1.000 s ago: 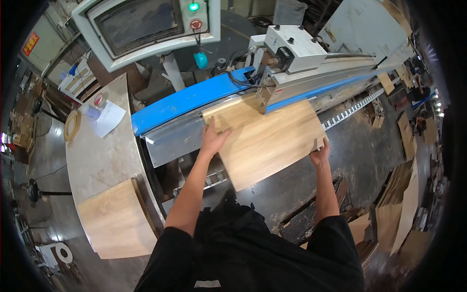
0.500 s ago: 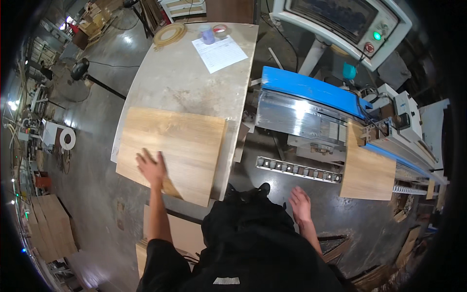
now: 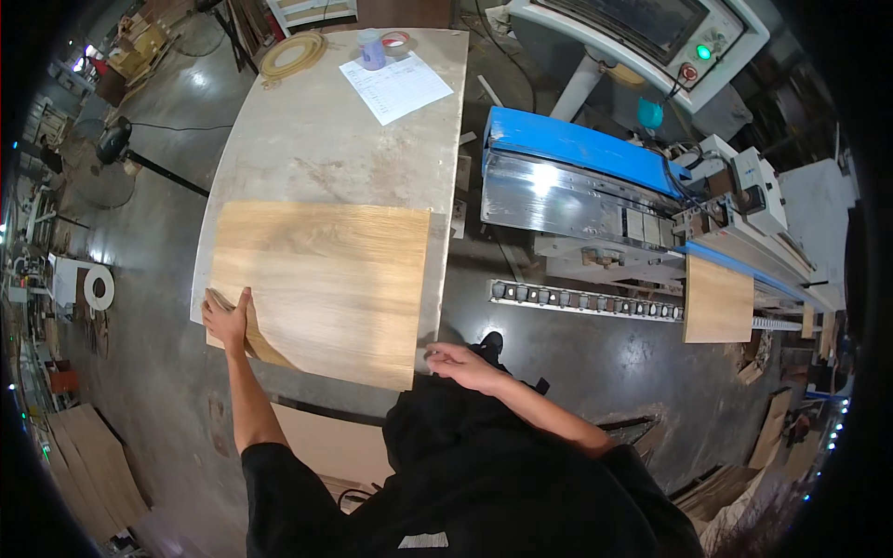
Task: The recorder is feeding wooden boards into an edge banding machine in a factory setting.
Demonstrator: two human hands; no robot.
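A wood-grain board (image 3: pixel 326 270) lies flat on the near part of the pale table (image 3: pixel 307 139). My left hand (image 3: pixel 226 321) rests at its near left corner, the thumb spread away from the fingers on the top face. The fingertips reach the board's left edge; whether any curl under it, I cannot tell. My right hand (image 3: pixel 460 365) is just off the near right edge, fingers loosely bent, pointing left and holding nothing. At the right, another wood-grain board (image 3: pixel 718 302) sticks out from under the head of a machine (image 3: pixel 581 181) with a blue cover.
Far on the table lie a paper sheet (image 3: pixel 395 88), a purple cup (image 3: pixel 371 51), a tape roll (image 3: pixel 395 42) and a coil of banding (image 3: pixel 291 58). A roller rail (image 3: pixel 586 299) runs along the machine's front. Its control panel (image 3: pixel 651 42) stands beyond. Brown panels (image 3: pixel 321 437) stand below the table's near edge.
My left hand has slid left to the board's corner, and my right hand has swung left toward its near right edge. The table board has shifted right. The machine's board has travelled further right.
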